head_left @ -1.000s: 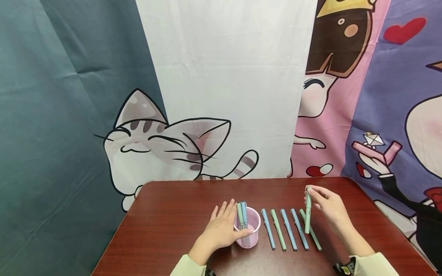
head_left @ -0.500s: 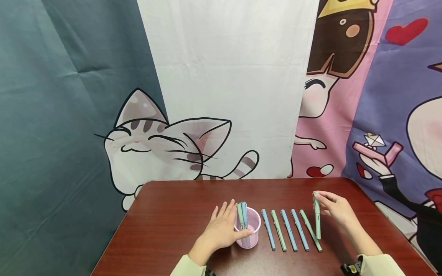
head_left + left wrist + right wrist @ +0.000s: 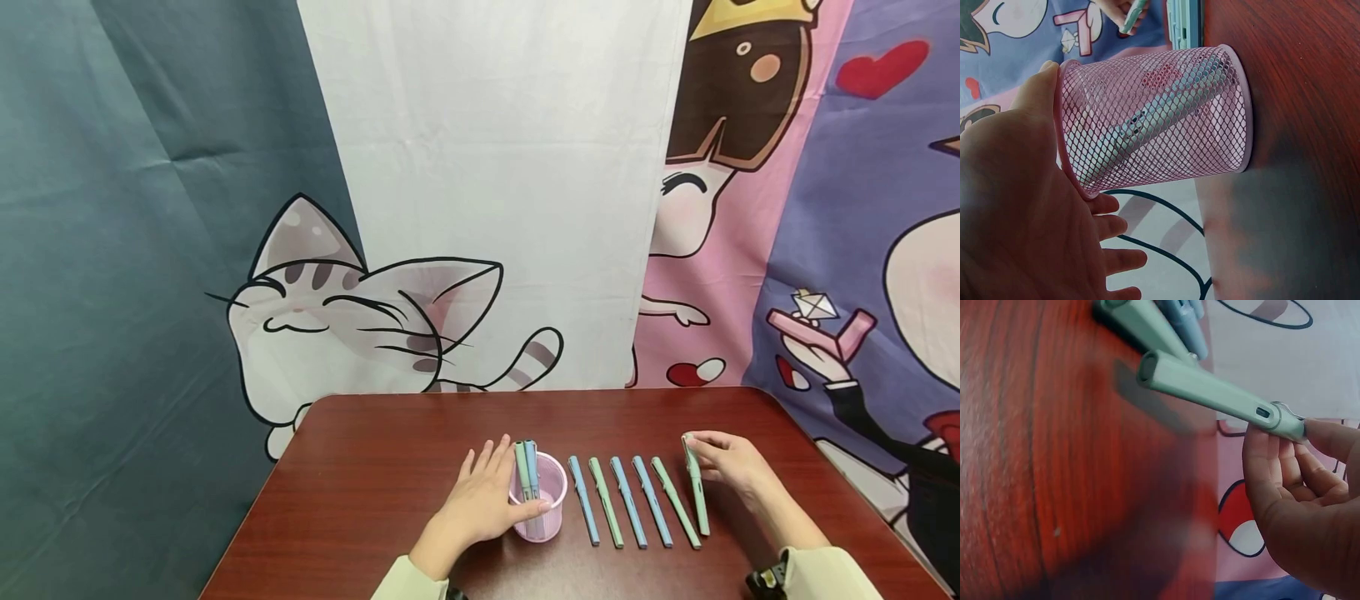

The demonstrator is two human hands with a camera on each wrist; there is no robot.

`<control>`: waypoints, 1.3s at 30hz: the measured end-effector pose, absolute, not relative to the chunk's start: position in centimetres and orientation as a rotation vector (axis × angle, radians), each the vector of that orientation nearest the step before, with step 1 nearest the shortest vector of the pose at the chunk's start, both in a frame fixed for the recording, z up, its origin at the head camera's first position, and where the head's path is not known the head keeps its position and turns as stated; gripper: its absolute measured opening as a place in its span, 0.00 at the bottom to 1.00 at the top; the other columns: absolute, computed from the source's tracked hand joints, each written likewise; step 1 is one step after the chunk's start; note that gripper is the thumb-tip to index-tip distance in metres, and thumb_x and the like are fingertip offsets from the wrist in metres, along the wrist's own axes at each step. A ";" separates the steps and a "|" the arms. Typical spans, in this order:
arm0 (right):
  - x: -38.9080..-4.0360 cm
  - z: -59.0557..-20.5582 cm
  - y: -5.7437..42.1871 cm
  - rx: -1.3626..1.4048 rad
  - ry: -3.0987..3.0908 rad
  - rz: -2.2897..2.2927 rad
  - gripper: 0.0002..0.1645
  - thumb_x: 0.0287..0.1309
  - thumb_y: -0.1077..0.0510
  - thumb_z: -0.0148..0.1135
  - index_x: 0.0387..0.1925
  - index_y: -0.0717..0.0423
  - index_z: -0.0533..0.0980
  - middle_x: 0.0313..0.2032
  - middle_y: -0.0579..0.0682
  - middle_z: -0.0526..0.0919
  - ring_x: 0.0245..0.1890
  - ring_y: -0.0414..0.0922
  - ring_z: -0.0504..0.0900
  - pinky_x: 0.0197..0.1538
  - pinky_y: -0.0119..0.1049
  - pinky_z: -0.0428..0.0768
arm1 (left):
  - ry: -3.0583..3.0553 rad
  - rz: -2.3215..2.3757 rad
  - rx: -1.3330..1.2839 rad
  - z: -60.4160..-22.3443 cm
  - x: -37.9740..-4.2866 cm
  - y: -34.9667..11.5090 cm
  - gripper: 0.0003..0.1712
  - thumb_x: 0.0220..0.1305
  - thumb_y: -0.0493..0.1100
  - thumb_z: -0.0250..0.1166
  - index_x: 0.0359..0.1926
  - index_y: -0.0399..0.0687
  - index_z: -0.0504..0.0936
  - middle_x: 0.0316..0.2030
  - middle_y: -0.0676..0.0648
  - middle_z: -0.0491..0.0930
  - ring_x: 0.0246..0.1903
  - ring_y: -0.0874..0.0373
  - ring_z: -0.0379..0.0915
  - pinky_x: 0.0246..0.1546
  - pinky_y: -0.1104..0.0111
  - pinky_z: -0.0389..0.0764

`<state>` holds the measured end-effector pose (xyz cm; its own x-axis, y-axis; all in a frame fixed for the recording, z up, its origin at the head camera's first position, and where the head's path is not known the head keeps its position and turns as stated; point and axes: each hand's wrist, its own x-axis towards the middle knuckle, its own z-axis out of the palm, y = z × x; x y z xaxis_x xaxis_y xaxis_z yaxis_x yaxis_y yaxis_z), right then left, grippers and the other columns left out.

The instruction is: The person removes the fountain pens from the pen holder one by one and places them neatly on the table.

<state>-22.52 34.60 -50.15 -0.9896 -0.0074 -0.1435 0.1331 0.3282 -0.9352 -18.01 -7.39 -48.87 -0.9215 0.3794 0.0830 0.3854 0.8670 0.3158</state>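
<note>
My left hand (image 3: 474, 504) lies against a pink mesh pen cup (image 3: 1160, 119), fingers straight and spread, thumb at its rim. A green pen (image 3: 522, 467) and a blue pen (image 3: 532, 468) lean inside the cup. My right hand (image 3: 738, 468) pinches a light green pen (image 3: 1210, 390) by its capped end between thumb and fingers. That pen slants, its lower end close over the table at the right end of a row of pens. Nearest to it in the row lies another green pen (image 3: 677, 503).
Left of that pen, the row holds two blue pens, the nearer one (image 3: 652, 502) and its neighbour (image 3: 628, 502), then a green pen (image 3: 606, 502) and a blue pen (image 3: 583, 502). Below them is a reddish-brown table (image 3: 360, 500); a printed cartoon curtain (image 3: 487, 167) hangs behind.
My right hand has moved right and down with the green pen, from above the row's last pen to beside it. My left hand and the cup have stayed put.
</note>
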 end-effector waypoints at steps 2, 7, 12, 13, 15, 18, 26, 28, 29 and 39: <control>-22.7 -50.5 34.8 0.113 2.439 -1.761 0.35 0.71 0.51 0.61 0.65 0.77 0.68 0.47 0.55 0.87 0.40 0.39 0.85 0.44 0.41 0.87 | -3.018 -0.517 -0.616 -48.8 -18.0 -7.4 0.62 0.58 0.83 0.52 0.79 0.46 0.57 0.79 0.44 0.54 0.77 0.43 0.48 0.75 0.44 0.49; -23.2 -51.3 35.2 0.122 2.408 -1.763 0.33 0.69 0.51 0.63 0.62 0.75 0.72 0.44 0.54 0.88 0.40 0.42 0.86 0.43 0.43 0.87 | -3.018 -0.535 -0.617 -48.8 -17.9 -7.3 0.61 0.58 0.82 0.53 0.78 0.45 0.57 0.79 0.43 0.54 0.77 0.43 0.48 0.75 0.44 0.49; -23.4 -51.8 35.2 0.098 2.427 -1.687 0.32 0.69 0.51 0.63 0.59 0.76 0.73 0.43 0.55 0.87 0.39 0.44 0.84 0.43 0.44 0.87 | -3.016 -0.538 -0.618 -48.8 -17.8 -7.4 0.61 0.58 0.82 0.53 0.78 0.45 0.58 0.78 0.43 0.54 0.77 0.42 0.49 0.75 0.43 0.50; -23.4 -51.8 35.1 0.100 2.427 -1.675 0.32 0.69 0.52 0.64 0.59 0.77 0.73 0.42 0.55 0.87 0.38 0.44 0.84 0.43 0.44 0.87 | -3.015 -0.542 -0.618 -48.8 -17.8 -7.4 0.61 0.58 0.82 0.53 0.78 0.45 0.58 0.78 0.43 0.54 0.77 0.42 0.49 0.75 0.43 0.50; -23.4 -51.8 35.1 0.098 2.428 -1.653 0.31 0.69 0.52 0.63 0.58 0.78 0.73 0.41 0.54 0.87 0.38 0.45 0.83 0.43 0.45 0.87 | -3.016 -0.549 -0.617 -48.8 -17.8 -7.4 0.61 0.59 0.81 0.54 0.78 0.45 0.58 0.78 0.43 0.54 0.77 0.42 0.48 0.75 0.43 0.49; -23.6 -51.8 35.1 0.094 2.435 -1.619 0.31 0.69 0.53 0.63 0.57 0.79 0.73 0.39 0.54 0.86 0.38 0.45 0.83 0.43 0.46 0.87 | -3.016 -0.553 -0.615 -48.8 -17.9 -7.4 0.60 0.59 0.81 0.55 0.78 0.44 0.58 0.79 0.43 0.54 0.77 0.42 0.48 0.75 0.43 0.49; -24.3 -52.3 35.0 0.100 2.536 -1.457 0.27 0.67 0.52 0.65 0.52 0.74 0.79 0.41 0.55 0.86 0.40 0.47 0.82 0.43 0.44 0.86 | -3.018 -0.554 -0.614 -48.8 -17.9 -7.4 0.60 0.59 0.82 0.54 0.78 0.45 0.57 0.79 0.43 0.54 0.77 0.42 0.48 0.75 0.43 0.49; -24.4 -52.2 34.8 0.081 2.581 -1.388 0.26 0.67 0.52 0.65 0.51 0.73 0.80 0.42 0.56 0.86 0.40 0.49 0.82 0.43 0.45 0.85 | -3.018 -0.556 -0.615 -48.8 -17.9 -7.4 0.60 0.59 0.82 0.54 0.78 0.46 0.57 0.79 0.43 0.54 0.77 0.42 0.48 0.75 0.43 0.49; -24.5 -52.1 34.6 0.082 2.603 -1.357 0.25 0.67 0.52 0.65 0.51 0.72 0.80 0.42 0.57 0.86 0.41 0.50 0.83 0.43 0.45 0.85 | -3.018 -0.554 -0.615 -48.8 -17.9 -7.4 0.61 0.59 0.82 0.53 0.78 0.46 0.57 0.79 0.43 0.54 0.77 0.42 0.48 0.75 0.43 0.49; -24.9 -52.1 34.0 0.131 2.704 -1.243 0.21 0.64 0.53 0.68 0.47 0.69 0.81 0.35 0.53 0.82 0.36 0.48 0.80 0.36 0.43 0.86 | -3.013 -0.550 -0.619 -48.9 -17.9 -7.5 0.62 0.58 0.83 0.52 0.78 0.44 0.58 0.78 0.43 0.54 0.77 0.42 0.49 0.75 0.42 0.50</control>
<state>-24.92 34.00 -52.13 -0.9829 0.0119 -0.1836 0.1471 0.6502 -0.7454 -17.90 -7.47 -48.93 -0.9214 0.3791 0.0859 0.3850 0.8594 0.3364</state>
